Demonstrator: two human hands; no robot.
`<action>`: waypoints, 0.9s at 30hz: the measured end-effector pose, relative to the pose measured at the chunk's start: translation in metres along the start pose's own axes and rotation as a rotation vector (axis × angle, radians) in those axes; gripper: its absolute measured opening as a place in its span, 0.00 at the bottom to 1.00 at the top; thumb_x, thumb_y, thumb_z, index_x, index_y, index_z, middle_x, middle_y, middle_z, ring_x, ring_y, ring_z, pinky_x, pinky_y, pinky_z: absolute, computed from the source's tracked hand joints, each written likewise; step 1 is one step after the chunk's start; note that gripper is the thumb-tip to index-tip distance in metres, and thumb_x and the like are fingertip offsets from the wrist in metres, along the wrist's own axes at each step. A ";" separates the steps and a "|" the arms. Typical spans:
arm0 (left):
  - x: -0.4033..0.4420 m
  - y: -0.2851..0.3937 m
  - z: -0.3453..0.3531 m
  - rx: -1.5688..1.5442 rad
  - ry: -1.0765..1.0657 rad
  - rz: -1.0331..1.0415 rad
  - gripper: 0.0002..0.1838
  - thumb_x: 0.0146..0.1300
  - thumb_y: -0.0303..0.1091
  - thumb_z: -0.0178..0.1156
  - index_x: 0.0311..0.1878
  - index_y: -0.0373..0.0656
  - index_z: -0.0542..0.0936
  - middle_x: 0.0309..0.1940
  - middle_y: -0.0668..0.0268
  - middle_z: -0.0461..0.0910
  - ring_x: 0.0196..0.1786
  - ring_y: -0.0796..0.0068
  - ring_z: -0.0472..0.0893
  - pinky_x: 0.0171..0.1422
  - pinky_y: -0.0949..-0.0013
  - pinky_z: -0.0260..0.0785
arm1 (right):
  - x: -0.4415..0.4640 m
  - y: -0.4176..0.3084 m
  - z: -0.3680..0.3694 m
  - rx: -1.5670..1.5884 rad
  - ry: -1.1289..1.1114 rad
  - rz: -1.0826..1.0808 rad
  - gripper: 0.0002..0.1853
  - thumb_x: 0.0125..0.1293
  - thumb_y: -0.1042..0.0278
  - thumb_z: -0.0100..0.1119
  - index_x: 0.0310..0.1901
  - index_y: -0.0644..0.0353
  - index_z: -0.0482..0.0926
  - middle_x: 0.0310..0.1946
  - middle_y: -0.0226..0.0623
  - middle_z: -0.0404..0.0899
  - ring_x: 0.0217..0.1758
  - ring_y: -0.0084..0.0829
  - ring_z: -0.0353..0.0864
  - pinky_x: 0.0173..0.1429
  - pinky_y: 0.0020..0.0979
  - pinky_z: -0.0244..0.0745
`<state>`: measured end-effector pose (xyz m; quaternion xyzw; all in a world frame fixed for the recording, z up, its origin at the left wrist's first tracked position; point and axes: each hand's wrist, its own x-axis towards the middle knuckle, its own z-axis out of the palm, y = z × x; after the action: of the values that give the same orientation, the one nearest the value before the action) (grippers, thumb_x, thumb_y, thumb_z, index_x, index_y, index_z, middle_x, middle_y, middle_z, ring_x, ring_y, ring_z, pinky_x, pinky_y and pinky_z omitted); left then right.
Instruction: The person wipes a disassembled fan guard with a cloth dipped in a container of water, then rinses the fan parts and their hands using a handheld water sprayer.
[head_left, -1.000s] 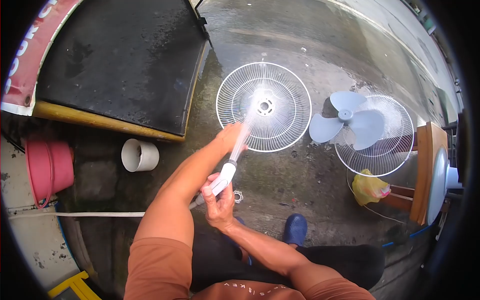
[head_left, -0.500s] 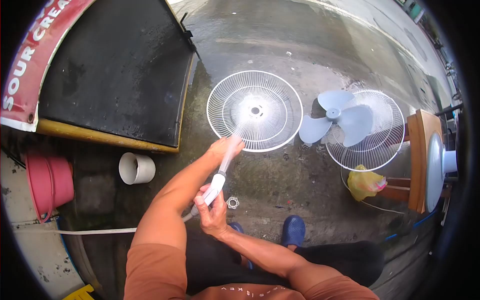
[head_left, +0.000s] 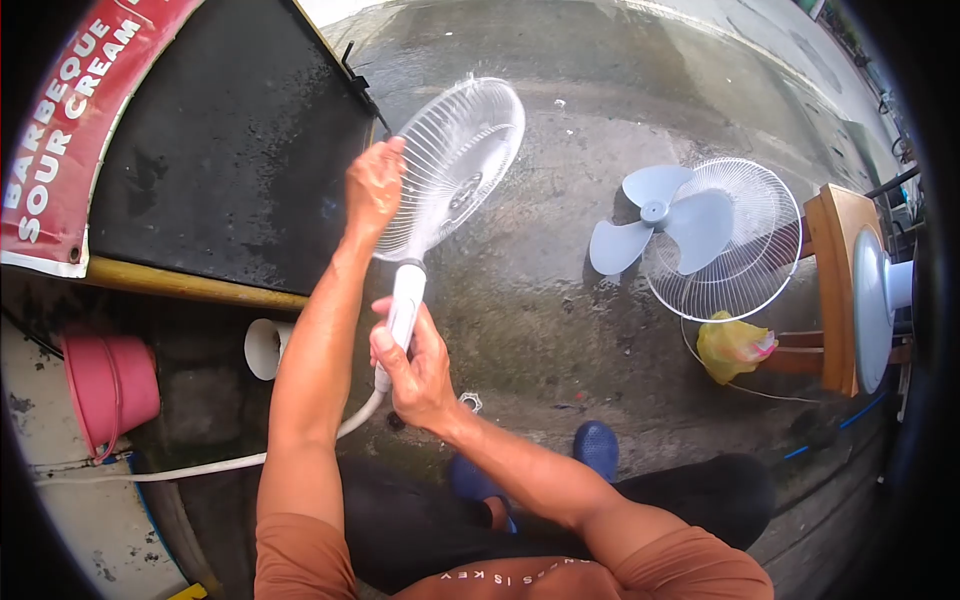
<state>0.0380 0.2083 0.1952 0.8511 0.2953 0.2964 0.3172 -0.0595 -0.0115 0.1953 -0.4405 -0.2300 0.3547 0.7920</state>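
Note:
My left hand [head_left: 374, 190] grips the left rim of a white wire fan grille [head_left: 465, 160], which is lifted and tilted on edge. Water sprays onto the grille from a white spray nozzle [head_left: 405, 305]. My right hand [head_left: 418, 370] is wrapped round the nozzle just below the grille. A pale hose [head_left: 220, 466] runs from the nozzle's lower end to the left. To the right, a blue-grey three-bladed fan blade [head_left: 655, 222] lies partly over a second white grille [head_left: 765, 240] on the wet ground.
A black-topped stand [head_left: 230, 150] with a red banner [head_left: 75, 130] fills the upper left. Below it are a pink bucket [head_left: 115, 390] and a white pot [head_left: 265, 349]. At right, a yellow plastic bag [head_left: 730, 348] lies by a wooden stool [head_left: 832, 290]. A small knobbed ring [head_left: 471, 402] lies near my feet.
My left hand has taken hold of the grille and raised it from lying flat to a steep tilt, moving up and left. The nozzle has shifted slightly left and up, still spraying.

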 end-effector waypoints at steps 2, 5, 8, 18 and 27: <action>0.008 -0.010 -0.017 0.041 0.108 -0.008 0.30 0.78 0.53 0.52 0.27 0.35 0.79 0.18 0.56 0.75 0.24 0.61 0.76 0.33 0.56 0.67 | 0.008 -0.009 0.003 -0.004 -0.017 -0.030 0.22 0.79 0.56 0.56 0.62 0.66 0.69 0.33 0.28 0.73 0.34 0.18 0.72 0.40 0.25 0.70; 0.011 -0.033 -0.033 0.077 0.175 -0.112 0.34 0.78 0.56 0.52 0.25 0.33 0.77 0.18 0.55 0.73 0.24 0.59 0.72 0.34 0.53 0.64 | 0.015 -0.010 0.010 -0.050 0.002 -0.034 0.22 0.79 0.56 0.56 0.62 0.65 0.69 0.31 0.26 0.72 0.33 0.17 0.71 0.38 0.24 0.69; 0.009 -0.044 -0.047 0.149 0.183 -0.194 0.35 0.74 0.61 0.55 0.26 0.33 0.76 0.20 0.53 0.75 0.26 0.58 0.75 0.36 0.53 0.67 | 0.018 0.010 0.010 -0.092 0.015 0.189 0.22 0.78 0.55 0.57 0.62 0.64 0.70 0.31 0.25 0.71 0.33 0.17 0.70 0.38 0.24 0.68; -0.009 -0.047 -0.056 0.318 0.205 -0.135 0.37 0.52 0.66 0.76 0.37 0.36 0.75 0.31 0.50 0.82 0.34 0.55 0.84 0.41 0.56 0.76 | -0.008 0.007 0.027 -0.149 0.001 0.153 0.26 0.77 0.54 0.57 0.66 0.65 0.68 0.35 0.31 0.72 0.37 0.22 0.72 0.44 0.31 0.70; -0.006 -0.054 -0.059 0.232 0.169 -0.148 0.37 0.54 0.65 0.76 0.38 0.35 0.75 0.32 0.51 0.82 0.34 0.59 0.84 0.41 0.58 0.76 | -0.012 0.010 0.026 -0.078 -0.033 0.163 0.25 0.78 0.52 0.57 0.64 0.64 0.68 0.36 0.33 0.73 0.38 0.24 0.72 0.44 0.31 0.70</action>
<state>-0.0239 0.2591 0.1912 0.8298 0.4152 0.3068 0.2117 -0.0881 -0.0033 0.1991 -0.4825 -0.2202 0.4158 0.7388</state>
